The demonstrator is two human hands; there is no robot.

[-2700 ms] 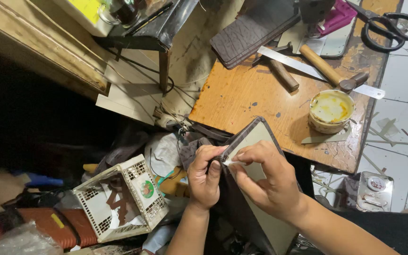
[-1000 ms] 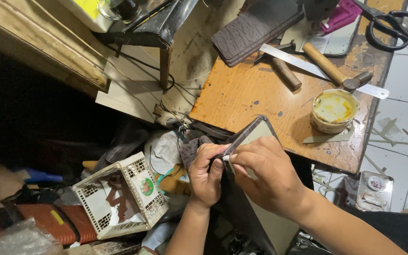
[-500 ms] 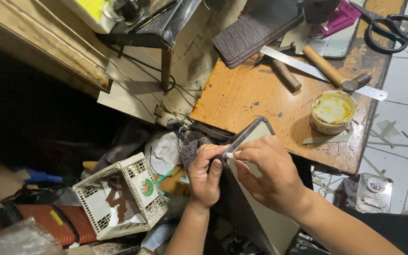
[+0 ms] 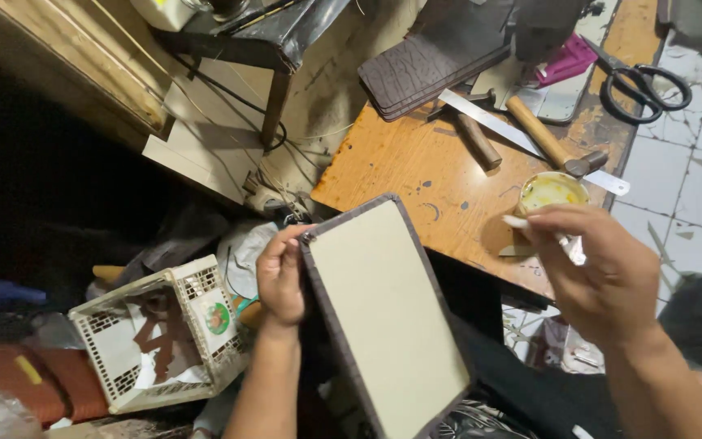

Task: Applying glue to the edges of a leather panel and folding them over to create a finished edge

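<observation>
A cream panel (image 4: 383, 317) with dark edging is gripped at its upper left edge by the left hand (image 4: 282, 276), tilted below the table (image 4: 416, 175). A small white stick (image 4: 522, 222) is pinched in the right hand (image 4: 603, 272), just beside the glue pot (image 4: 552, 193).
</observation>
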